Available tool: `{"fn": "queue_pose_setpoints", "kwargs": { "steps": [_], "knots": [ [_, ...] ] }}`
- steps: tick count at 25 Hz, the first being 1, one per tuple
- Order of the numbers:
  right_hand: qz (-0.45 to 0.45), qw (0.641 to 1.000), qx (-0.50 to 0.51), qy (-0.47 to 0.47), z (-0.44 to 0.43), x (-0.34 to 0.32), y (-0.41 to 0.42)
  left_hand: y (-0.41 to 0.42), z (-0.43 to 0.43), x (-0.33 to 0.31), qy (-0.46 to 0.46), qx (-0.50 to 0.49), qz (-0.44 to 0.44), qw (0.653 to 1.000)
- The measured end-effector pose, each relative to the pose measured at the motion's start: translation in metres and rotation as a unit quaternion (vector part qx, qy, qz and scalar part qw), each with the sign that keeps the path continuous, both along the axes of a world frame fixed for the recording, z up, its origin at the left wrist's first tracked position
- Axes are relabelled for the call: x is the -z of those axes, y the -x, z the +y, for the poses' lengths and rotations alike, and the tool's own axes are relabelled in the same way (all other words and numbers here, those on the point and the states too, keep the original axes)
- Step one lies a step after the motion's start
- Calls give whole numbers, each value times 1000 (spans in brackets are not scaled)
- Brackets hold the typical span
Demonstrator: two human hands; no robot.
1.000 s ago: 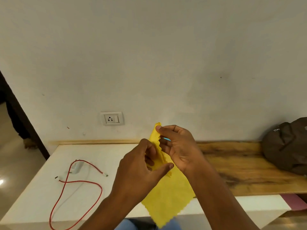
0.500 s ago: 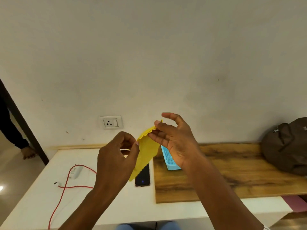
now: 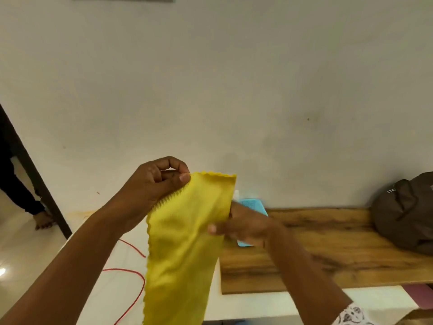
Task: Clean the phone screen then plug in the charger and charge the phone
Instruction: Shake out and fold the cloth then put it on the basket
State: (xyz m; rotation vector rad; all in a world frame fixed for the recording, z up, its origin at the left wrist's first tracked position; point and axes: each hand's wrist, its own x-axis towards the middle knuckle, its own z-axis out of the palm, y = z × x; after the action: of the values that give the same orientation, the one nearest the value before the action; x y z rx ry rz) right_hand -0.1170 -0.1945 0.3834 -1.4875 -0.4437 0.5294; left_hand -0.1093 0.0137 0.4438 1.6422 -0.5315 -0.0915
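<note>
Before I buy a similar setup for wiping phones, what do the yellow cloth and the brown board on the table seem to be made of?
The yellow cloth, held by the left hand and the right hand, looks like soft woven microfibre: matte, limp, fine ribbed texture, pinked zigzag edges. The brown board looks like wood or wood-look laminate: dark grain streaks, a smooth low sheen; which one I cannot tell.

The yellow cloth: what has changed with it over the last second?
The yellow cloth was bunched between both hands; now it hangs spread open. The left hand pinches a top corner, the right hand grips its right edge, and it now hides the phone. The red cable and brown bag stayed put.
</note>
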Motion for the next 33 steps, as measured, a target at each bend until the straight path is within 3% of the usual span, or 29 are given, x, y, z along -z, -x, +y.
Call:
{"fn": "queue_pose_setpoints", "kwargs": {
  "steps": [3,5,7,9,10,14,18,21,25,29,33],
  "knots": [
    [127,988,-57,-64,23,51,4,-19,14,18,77,-86,90,989],
    [210,971,-13,-117,32,69,7,-20,29,54,171,-130,270,938],
    [256,959,55,-112,34,86,2,-6,40,103,203,-115,441,867],
    [292,946,126,-67,30,97,-3,11,45,144,189,-56,544,816],
    [307,938,152,-47,27,101,-6,15,48,155,175,-35,555,812],
    [319,934,160,4,17,100,-9,7,50,153,65,-93,421,900],
    [188,946,221,143,19,76,-19,-7,36,130,-42,-124,257,958],
    [46,930,278,238,19,49,-22,-16,27,109,-17,-163,187,969],
    [-104,930,307,172,9,5,-27,-27,28,77,22,-210,43,977],
    [-169,888,295,309,12,-1,-26,-24,18,75,-67,-252,14,965],
    [-227,856,334,323,11,-2,-24,-22,19,75,-104,-285,-14,953]
  ]
}}
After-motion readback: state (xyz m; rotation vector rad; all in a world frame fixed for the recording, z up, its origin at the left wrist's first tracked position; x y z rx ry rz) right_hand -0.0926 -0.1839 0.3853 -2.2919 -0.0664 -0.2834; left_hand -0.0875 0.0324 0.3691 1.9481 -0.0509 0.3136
